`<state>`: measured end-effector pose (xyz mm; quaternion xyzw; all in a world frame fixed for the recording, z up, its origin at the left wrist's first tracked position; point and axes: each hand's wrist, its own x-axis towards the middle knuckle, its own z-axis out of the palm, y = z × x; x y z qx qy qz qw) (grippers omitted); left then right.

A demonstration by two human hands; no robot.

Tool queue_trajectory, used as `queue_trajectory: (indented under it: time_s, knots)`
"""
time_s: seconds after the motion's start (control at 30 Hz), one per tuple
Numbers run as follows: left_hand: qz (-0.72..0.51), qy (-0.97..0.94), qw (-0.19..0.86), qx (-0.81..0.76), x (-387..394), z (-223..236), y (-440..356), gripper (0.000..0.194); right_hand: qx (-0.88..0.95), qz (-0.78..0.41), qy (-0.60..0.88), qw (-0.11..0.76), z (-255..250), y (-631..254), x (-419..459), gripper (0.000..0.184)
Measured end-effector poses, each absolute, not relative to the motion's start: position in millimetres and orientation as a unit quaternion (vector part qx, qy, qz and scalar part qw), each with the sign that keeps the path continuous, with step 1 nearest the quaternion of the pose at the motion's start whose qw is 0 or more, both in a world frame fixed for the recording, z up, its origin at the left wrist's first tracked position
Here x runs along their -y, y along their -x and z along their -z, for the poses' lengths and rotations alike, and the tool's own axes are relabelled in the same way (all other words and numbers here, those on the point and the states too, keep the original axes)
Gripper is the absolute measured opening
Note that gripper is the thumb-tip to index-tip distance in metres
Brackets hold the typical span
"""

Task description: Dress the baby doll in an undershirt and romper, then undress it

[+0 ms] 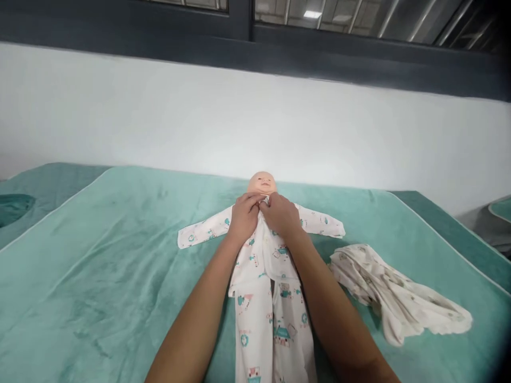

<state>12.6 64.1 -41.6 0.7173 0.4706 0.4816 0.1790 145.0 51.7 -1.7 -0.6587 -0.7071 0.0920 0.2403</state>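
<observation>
Your left hand [244, 214] and right hand [281, 214] both have their grip pinched on the shirt [261, 254] at its collar, centre frame, presumably because the doll [262, 182], face-up, sleeves [321, 221] spread, leaves it reachable.

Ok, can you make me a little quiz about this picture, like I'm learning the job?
1. True or false: the left hand and the right hand are both at the neck of the printed top.

2. Which of these lies on the cover, to the right of the doll?
A) a ball
B) a crumpled pale cloth
C) a cup

3. Fill the gap: the cover under the doll is coloured ____.

Key: 1 true; 2 B; 3 green.
</observation>
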Motion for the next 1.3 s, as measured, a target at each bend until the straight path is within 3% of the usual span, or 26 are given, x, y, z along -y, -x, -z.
queue_trajectory:
  time_s: [0.1,0.3,0.47,0.57,0.7,0.93,1.3]
  knots:
    - [-0.468,-0.719,0.191,-0.476,-67,40,-14,0.04,0.709,-0.12,0.633,0.287,11,-152,-66,0.02]
    - [-0.477,-0.718,0.19,-0.469,-60,36,-20,0.038,0.614,-0.265,0.553,0.498,28,-175,-74,0.027]
    - [-0.484,-0.734,0.196,-0.434,-34,36,-13,0.029,0.556,-0.263,0.538,0.576,30,-173,-42,0.025]
    - [-0.466,-0.754,0.202,-0.417,-16,40,-8,0.027,0.585,-0.246,0.538,0.555,28,-173,-11,0.027]
    - [-0.458,-0.768,0.192,-0.405,-5,44,-5,0.032,0.689,-0.197,0.534,0.448,24,-173,15,0.029]
    - [-0.448,-0.766,0.208,-0.412,-8,44,-4,0.033,0.735,-0.143,0.578,0.323,13,-165,2,0.027]
    - [-0.436,-0.766,0.215,-0.421,-6,40,-4,0.031,0.736,-0.273,0.468,0.407,23,-185,-3,0.026]
